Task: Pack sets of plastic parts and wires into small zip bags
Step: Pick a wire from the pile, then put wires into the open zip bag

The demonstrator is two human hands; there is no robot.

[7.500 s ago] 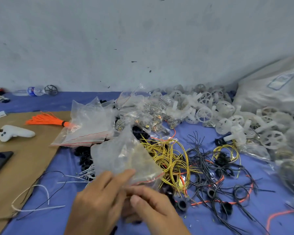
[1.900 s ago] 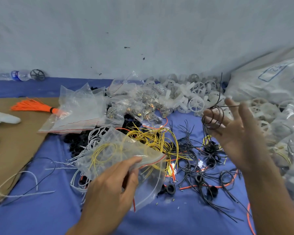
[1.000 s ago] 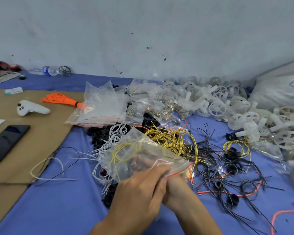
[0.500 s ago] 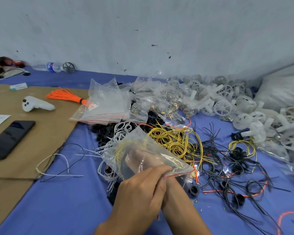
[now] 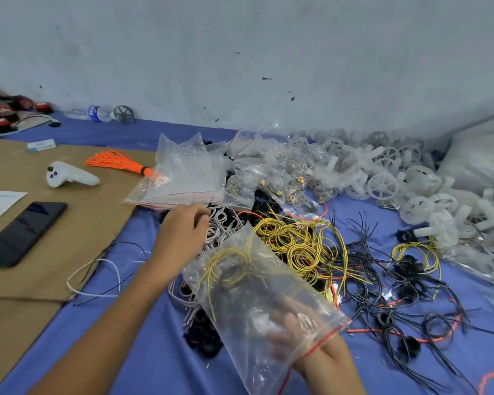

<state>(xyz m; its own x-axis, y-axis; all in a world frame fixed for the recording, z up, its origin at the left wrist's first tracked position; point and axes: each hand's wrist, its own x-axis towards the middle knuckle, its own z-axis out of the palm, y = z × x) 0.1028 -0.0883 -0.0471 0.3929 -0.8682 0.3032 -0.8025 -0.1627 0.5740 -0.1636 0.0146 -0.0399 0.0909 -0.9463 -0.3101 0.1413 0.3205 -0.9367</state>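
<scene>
Pinching white wires [image 5: 224,225], left hand [image 5: 180,238] lies ahead; right hand [image 5: 297,330] sits inside the zip bag [image 5: 240,306], its grip unclear

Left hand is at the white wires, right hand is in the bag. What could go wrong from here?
1. The white wires at the left hand lie tangled in a heap, so several may lift together.
2. Only the right hand, inside it, supports the zip bag, whose mouth seems the lower end; the yellow wire could slide out.
</scene>
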